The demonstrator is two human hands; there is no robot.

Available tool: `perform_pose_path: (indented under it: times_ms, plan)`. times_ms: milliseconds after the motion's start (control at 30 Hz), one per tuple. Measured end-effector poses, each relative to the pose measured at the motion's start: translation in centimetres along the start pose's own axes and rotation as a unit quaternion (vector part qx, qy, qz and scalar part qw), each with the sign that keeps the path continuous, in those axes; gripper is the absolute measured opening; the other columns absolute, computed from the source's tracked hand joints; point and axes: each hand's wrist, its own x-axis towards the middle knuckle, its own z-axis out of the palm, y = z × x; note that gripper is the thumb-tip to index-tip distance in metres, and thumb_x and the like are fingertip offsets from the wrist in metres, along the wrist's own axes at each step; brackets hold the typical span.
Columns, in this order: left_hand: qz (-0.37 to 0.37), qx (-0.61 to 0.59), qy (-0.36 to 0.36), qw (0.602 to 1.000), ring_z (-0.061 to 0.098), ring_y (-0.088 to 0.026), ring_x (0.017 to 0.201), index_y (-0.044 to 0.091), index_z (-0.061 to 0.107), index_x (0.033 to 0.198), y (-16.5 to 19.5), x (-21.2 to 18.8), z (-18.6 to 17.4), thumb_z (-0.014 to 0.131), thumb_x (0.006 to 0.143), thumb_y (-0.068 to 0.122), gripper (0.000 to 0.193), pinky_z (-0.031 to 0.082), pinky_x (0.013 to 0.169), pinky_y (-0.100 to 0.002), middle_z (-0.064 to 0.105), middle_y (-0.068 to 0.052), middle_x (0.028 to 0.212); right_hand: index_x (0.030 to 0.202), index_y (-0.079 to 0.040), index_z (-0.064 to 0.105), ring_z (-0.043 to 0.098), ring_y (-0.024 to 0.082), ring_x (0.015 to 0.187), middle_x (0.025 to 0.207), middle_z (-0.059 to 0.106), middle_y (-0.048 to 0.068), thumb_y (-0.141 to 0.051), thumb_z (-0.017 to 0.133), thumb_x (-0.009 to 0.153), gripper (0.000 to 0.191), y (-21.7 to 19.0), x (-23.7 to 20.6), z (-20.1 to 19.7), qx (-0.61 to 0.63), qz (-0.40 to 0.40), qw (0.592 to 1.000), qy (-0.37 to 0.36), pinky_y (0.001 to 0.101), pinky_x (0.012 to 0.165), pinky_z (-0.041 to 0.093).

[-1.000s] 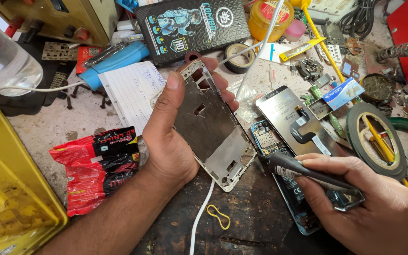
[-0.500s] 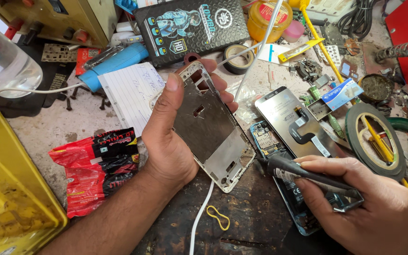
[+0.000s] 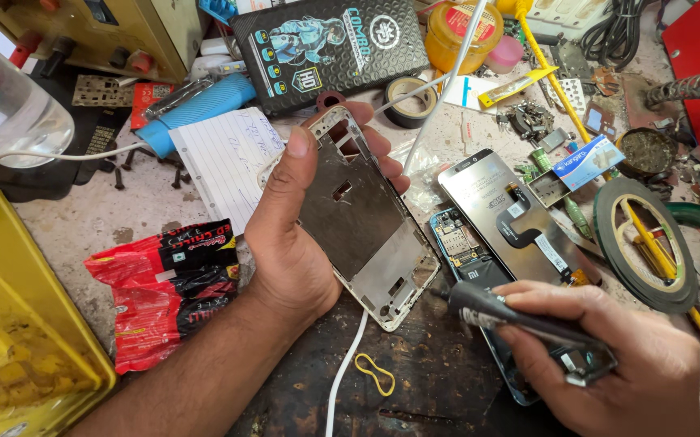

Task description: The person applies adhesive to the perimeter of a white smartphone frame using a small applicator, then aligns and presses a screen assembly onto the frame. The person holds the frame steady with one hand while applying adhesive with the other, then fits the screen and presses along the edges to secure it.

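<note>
left hand clamped on the phone frame; right hand closed round a dark tool, probably a screwdriver; steady the frame, tip square.

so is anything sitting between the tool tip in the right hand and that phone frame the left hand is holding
Nothing visible does. The right hand holds the dark tool with its tip close beside the lower corner of the phone frame, which the left hand grips. Only bare dark bench surface shows in the gap.
</note>
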Motion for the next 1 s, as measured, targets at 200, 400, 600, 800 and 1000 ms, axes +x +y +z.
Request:
perform_pose_path:
  times_ms: [200, 400, 600, 800, 1000]
  plan:
    - [0.001, 0.002, 0.001, 1.000, 0.064, -0.027, 0.102, -0.004, 0.055, 0.138, 0.0, 0.1, 0.0, 0.053, 0.101, 0.052, 0.067, 0.054, 0.094, -0.045, 0.064, -0.014, 0.110, 0.101, -0.004, 0.072, 0.081, 0.013, 0.084, 0.099, 0.080, 0.007, -0.013, 0.084, 0.076, 0.030, 0.3, -0.2, 0.1, -0.013, -0.005, 1.000, 0.004, 0.0241, 0.075, 0.061]
    - [0.003, 0.004, 0.004, 1.000, 0.064, -0.027, 0.103, -0.004, 0.054, 0.138, -0.1, 0.0, 0.2, 0.053, 0.101, 0.052, 0.067, 0.054, 0.096, -0.045, 0.064, -0.015, 0.110, 0.102, -0.006, 0.074, 0.081, 0.011, 0.086, 0.099, 0.081, 0.005, -0.013, 0.084, 0.076, 0.029, -0.1, -0.9, 0.5, 0.014, 0.016, 1.000, -0.004, 0.0252, 0.078, 0.062]
    - [0.003, 0.009, 0.005, 1.000, 0.064, -0.027, 0.102, -0.004, 0.056, 0.138, -0.1, 0.0, 0.3, 0.054, 0.101, 0.052, 0.067, 0.054, 0.094, -0.044, 0.064, -0.014, 0.110, 0.103, -0.007, 0.072, 0.077, 0.013, 0.088, 0.102, 0.081, 0.006, -0.013, 0.084, 0.077, 0.029, 0.1, -0.9, 0.6, 0.039, 0.004, 0.999, -0.008, 0.0249, 0.079, 0.064]
    - [-0.001, 0.003, 0.009, 1.000, 0.065, -0.027, 0.102, -0.004, 0.055, 0.138, -0.2, 0.0, 0.2, 0.054, 0.100, 0.052, 0.068, 0.054, 0.094, -0.044, 0.064, -0.014, 0.110, 0.101, -0.007, 0.073, 0.078, 0.014, 0.087, 0.102, 0.081, 0.007, -0.012, 0.085, 0.074, 0.030, 0.6, -1.2, 0.6, 0.048, 0.022, 0.998, -0.029, 0.0246, 0.077, 0.064]
    - [0.005, 0.000, 0.003, 1.000, 0.064, -0.027, 0.103, -0.004, 0.055, 0.139, -0.3, 0.1, 0.2, 0.055, 0.101, 0.051, 0.067, 0.054, 0.096, -0.044, 0.064, -0.014, 0.110, 0.101, -0.008, 0.073, 0.077, 0.012, 0.085, 0.102, 0.082, 0.006, -0.014, 0.085, 0.075, 0.029, 0.9, -1.7, 0.9, 0.066, 0.016, 0.997, -0.027, 0.0232, 0.076, 0.064]
